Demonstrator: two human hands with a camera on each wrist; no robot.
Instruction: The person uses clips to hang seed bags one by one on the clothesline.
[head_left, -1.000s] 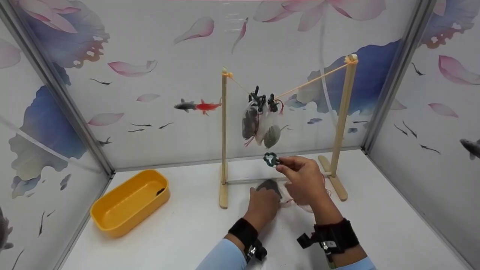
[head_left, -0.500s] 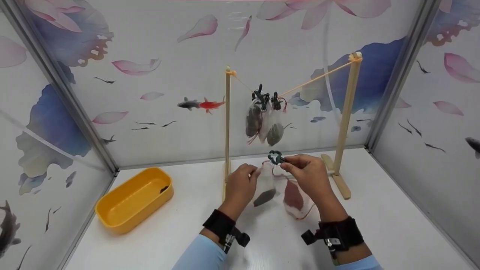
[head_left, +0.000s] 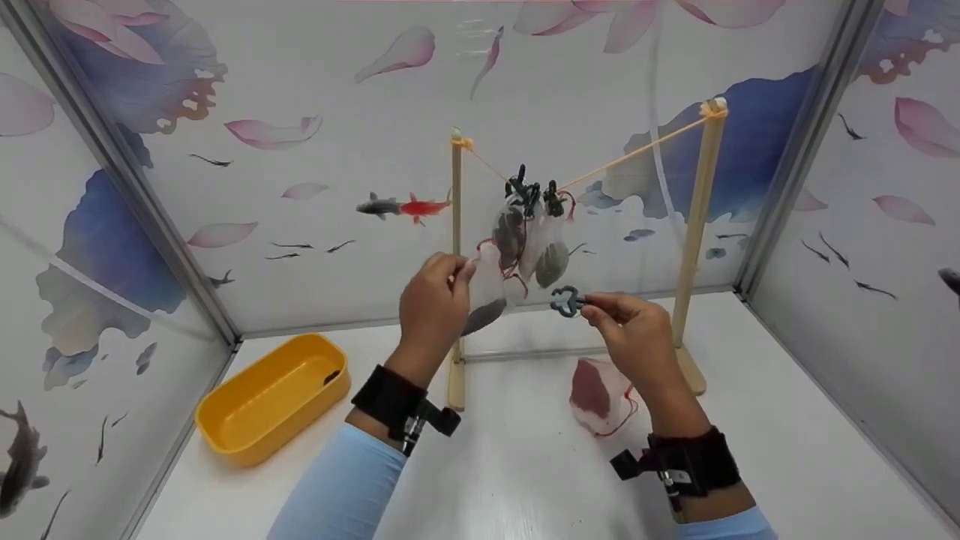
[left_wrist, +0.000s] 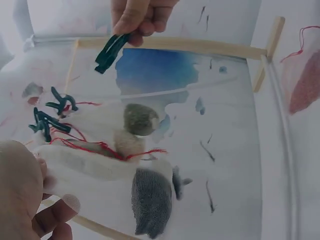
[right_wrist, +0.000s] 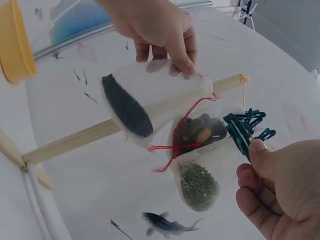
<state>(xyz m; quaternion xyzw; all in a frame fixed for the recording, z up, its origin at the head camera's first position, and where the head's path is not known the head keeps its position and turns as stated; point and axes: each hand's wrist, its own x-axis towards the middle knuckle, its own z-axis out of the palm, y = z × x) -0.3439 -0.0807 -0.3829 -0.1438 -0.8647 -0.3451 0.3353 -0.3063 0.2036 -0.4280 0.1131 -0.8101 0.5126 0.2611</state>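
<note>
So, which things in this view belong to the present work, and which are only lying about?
Seems part of the job:
bag in the left hand
green clip in the right hand
string and stand
hanging bags
probably the reddish bag on the table

Apparently just lying about:
yellow box
small dark thing in it, unclear

Since 1.0 s ago, the left hand (head_left: 435,300) has gone from the tabletop up beside the hanging sheer white pouches (head_left: 553,261), lifting a sheer white, red-corded pouch with black filling (head_left: 487,289). The right hand (head_left: 637,330) has risen slightly with its dark green plastic clip (head_left: 568,301), uncovering the sheer white pouch with dark-red filling (head_left: 591,391).
</note>
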